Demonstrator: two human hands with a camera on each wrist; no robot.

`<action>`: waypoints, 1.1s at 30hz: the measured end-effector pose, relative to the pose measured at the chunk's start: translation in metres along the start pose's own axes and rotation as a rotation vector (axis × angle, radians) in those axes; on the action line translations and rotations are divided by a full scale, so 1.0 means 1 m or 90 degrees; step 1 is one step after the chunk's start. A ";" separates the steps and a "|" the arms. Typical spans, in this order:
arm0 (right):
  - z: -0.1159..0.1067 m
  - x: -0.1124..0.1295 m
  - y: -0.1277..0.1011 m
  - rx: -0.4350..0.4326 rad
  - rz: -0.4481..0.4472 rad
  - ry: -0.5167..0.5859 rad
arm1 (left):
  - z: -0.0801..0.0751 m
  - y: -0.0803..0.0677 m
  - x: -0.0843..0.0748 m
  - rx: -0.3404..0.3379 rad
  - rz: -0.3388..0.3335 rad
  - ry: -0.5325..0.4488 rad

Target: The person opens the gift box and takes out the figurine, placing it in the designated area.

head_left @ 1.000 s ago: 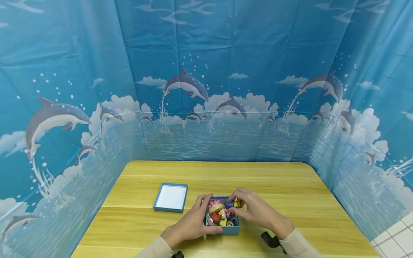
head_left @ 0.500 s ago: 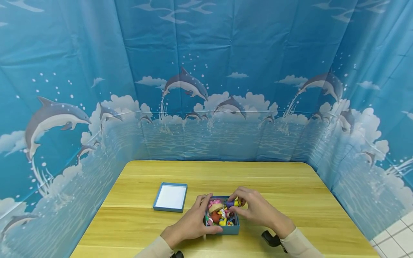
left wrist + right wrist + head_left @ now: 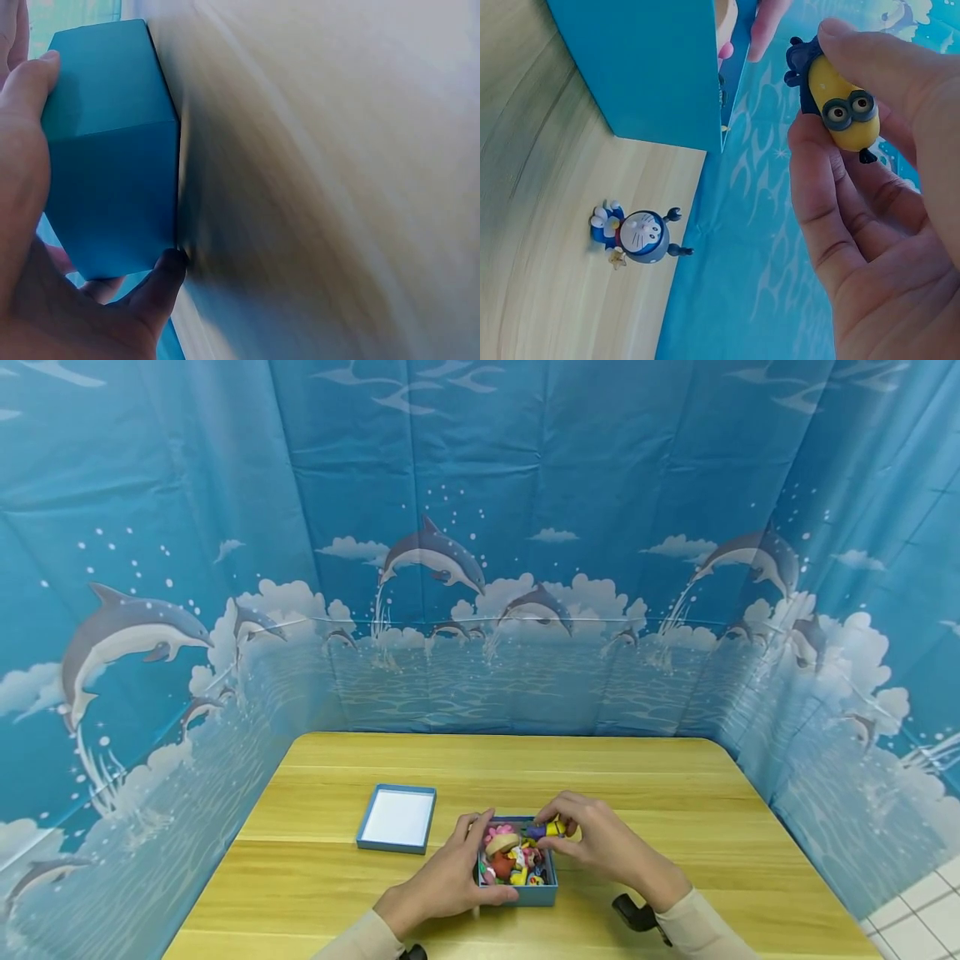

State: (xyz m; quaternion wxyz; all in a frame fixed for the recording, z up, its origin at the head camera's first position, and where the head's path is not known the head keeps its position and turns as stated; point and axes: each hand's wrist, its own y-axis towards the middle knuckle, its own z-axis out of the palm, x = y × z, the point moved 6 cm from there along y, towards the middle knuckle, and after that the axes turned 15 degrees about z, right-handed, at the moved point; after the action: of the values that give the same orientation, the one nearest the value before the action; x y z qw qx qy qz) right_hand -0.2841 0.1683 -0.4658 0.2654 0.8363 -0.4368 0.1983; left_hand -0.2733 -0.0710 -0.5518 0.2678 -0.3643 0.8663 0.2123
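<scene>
- Tabletop [image 3: 375,893]: pale yellow wood, walled on three sides by a blue dolphin-print curtain [image 3: 225,527].
- Box lid [image 3: 397,819]: blue rim, white inside, lying open side up to the left of the box, well apart from both hands.
- Blue box [image 3: 525,894]: near the front edge, full of small colourful toys.
- Left hand [image 3: 446,881]: wrapped round the box's left side, thumb and fingers clamped on its walls.
- Right hand [image 3: 600,843]: over the box's far right corner, fingertips pinching a figure.
- Yellow minion figure [image 3: 840,105]: held between thumb and fingers, above the box.
- Blue cat figure [image 3: 639,234]: lying on the tabletop beside the box.
</scene>
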 end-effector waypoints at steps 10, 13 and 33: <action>-0.003 -0.005 -0.001 0.004 0.021 -0.007 | 0.001 -0.003 0.002 -0.015 0.004 -0.027; -0.003 -0.008 0.000 0.006 0.033 -0.009 | 0.000 -0.003 0.002 -0.013 0.007 -0.034; -0.016 -0.021 -0.004 -0.014 0.070 -0.036 | -0.003 -0.010 0.006 -0.004 -0.012 -0.067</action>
State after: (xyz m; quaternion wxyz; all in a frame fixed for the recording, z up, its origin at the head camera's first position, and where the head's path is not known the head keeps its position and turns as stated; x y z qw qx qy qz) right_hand -0.2938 0.1934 -0.4663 0.2506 0.8133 -0.4917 0.1842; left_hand -0.2702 -0.0823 -0.5552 0.3137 -0.3618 0.8468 0.2316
